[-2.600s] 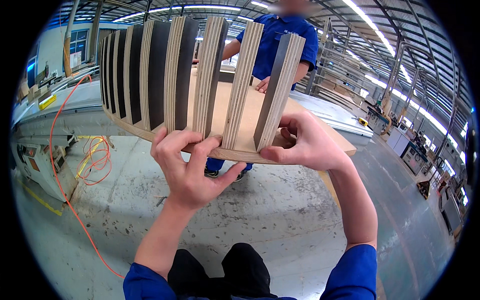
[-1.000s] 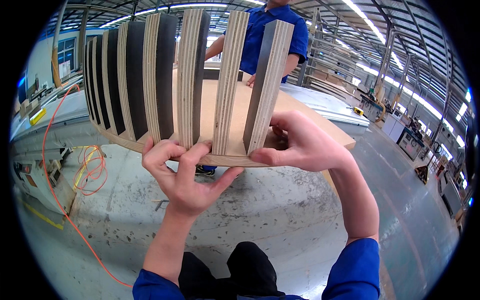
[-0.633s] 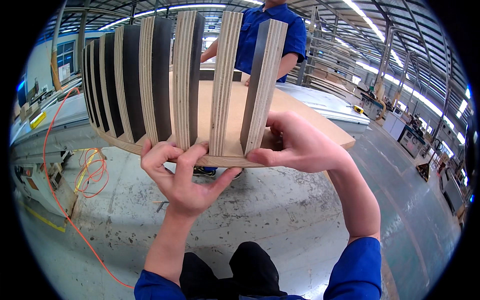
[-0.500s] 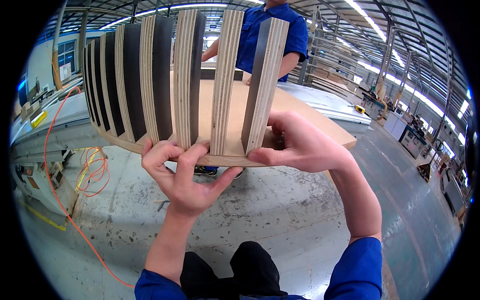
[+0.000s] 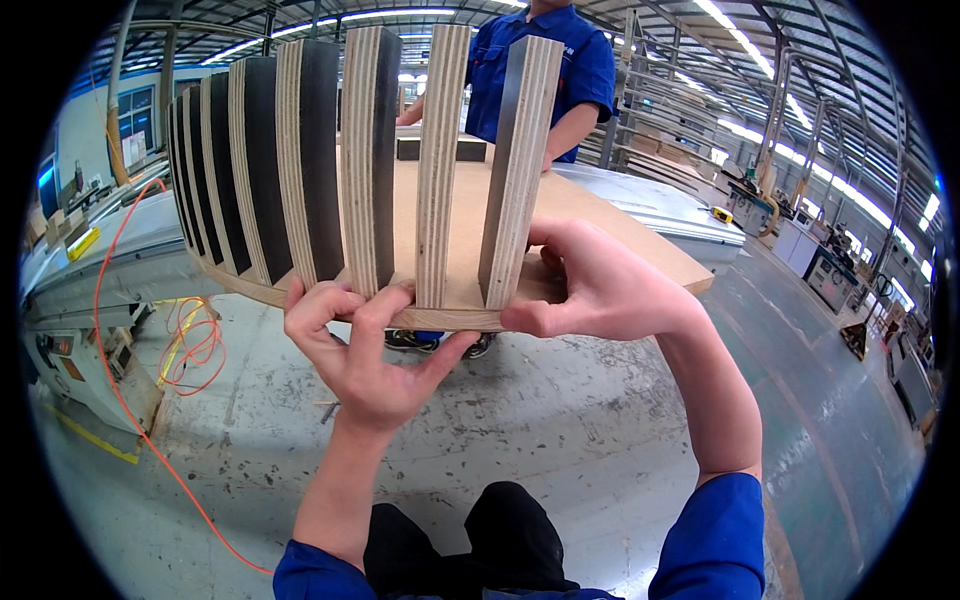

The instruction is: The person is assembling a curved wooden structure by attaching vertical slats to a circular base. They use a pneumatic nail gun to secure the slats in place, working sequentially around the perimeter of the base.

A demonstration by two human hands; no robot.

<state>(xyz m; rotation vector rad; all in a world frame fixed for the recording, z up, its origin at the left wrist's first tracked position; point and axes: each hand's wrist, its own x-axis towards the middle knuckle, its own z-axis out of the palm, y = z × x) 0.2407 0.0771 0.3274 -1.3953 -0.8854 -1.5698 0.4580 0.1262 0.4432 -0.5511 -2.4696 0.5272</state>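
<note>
A row of several plywood bars (image 5: pixel 435 180), with striped edges and dark faces, stands upright along a light wood strip (image 5: pixel 450 320) at the near side. My left hand (image 5: pixel 365 350) grips this strip, its fingertips at the feet of the middle bars and its thumb at the lower edge. My right hand (image 5: pixel 605 290) is closed round the strip's right end. Its thumb lies in front, beside the foot of the rightmost plywood bar (image 5: pixel 520 180), which leans slightly right. The other fingers curl behind, partly hidden.
A wide tan board (image 5: pixel 620 230) lies behind the bars on a machine table (image 5: pixel 690 205). Across it stands a person in a blue shirt (image 5: pixel 590 70), near a dark block (image 5: pixel 440 149). An orange hose (image 5: pixel 130 400) runs down to the floor at left.
The tops of the nearer bars have shifted slightly left and down. The right thumb sits a little further right of the last bar's foot. My left hand has barely moved.
</note>
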